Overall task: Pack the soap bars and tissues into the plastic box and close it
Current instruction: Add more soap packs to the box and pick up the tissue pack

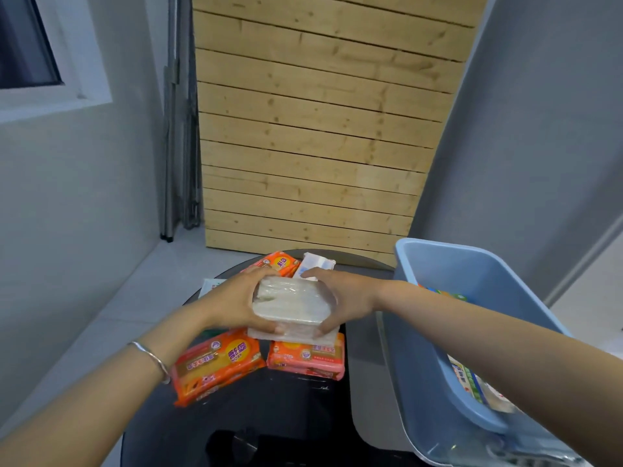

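A white tissue pack (290, 303) in clear wrap is gripped from both sides, my left hand (232, 303) on its left end and my right hand (347, 299) on its right end. It sits above another flat white pack (296, 335). Orange soap packs lie around it: one at the front left (215, 365), one at the front right (306, 360), one behind (281, 262). A further white and blue tissue pack (315, 266) lies behind my right hand. The blue plastic box (438, 274) stands open at the right with a few packs (472, 382) inside.
Everything lies on a round dark table (236, 416). A wooden slatted panel (313, 146) leans against the grey wall behind. A clear lid-like edge (381, 399) shows beside the box. A paper sheet (210, 286) peeks out at the table's left.
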Demonstrator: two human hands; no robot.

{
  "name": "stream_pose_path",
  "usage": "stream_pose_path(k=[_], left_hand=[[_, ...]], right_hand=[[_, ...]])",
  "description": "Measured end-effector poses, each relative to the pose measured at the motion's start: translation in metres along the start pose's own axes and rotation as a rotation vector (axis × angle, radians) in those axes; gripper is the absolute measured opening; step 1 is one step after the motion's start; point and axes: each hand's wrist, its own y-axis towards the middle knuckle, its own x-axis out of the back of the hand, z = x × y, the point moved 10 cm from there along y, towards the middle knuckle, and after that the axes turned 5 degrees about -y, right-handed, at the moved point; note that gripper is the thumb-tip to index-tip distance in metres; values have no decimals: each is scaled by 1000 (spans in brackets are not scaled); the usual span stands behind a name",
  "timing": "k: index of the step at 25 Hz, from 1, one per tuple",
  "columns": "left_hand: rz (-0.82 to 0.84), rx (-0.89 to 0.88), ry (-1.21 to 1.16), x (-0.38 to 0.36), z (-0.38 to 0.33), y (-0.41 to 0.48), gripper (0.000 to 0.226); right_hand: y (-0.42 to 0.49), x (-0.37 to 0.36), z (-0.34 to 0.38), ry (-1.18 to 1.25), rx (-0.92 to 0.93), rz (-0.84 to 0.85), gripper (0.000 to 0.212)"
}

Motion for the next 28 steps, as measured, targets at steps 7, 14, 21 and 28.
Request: stream_pose_path(k=[7,14,21,28], left_hand=[[-226,-141,-113,81,-88,0,101],[-204,-280,-184,54,-213,44,94],[-83,-270,-25,-34,-254,103,102],[-41,-184,489,-83,-234,129,105]], right_hand=[[-66,116,9,120,117,-321,103],[-171,172,-66,131,16,-380,98],[-199,134,-165,180,-106,-364,96],[-153,89,-206,-62,-143,-292,86]])
